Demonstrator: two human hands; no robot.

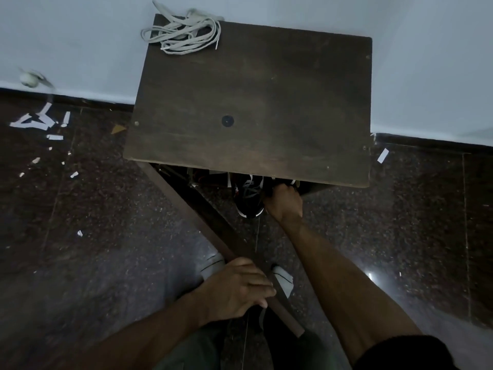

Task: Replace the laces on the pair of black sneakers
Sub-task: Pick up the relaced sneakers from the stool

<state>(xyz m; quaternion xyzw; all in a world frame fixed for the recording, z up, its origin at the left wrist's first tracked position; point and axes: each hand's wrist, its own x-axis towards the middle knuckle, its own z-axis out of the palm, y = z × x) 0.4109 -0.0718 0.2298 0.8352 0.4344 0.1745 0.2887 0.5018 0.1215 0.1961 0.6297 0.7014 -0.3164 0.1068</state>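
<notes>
Your right hand (284, 201) is stretched far out in front of you, under the near edge of the desk (250, 102). Its fingers curl round the side of a black sneaker (250, 196) down on the floor (80, 222). The sneaker sits partly under the desk, just left of that hand and touching it. Its long way runs near to far, with the white-edged end pointing back toward you. Grey laces cross its top. You cannot see a second sneaker; it may be hidden under the desk.

Your left hand (237, 287) is close to your body. It rests on a wooden bar (213, 236) that slants from the desk toward you. Its fingers are bent over the bar, and something thin and grey hangs below them, but you cannot tell if the hand holds it.

So the right hand is the one at the sneaker. To work on it, you would likely pull it straight back toward you, out from under the desk.

A pile of pale laces (186, 32) lies on the far left corner of the desk, well apart from both hands.

No brand or writing can be read anywhere.
</notes>
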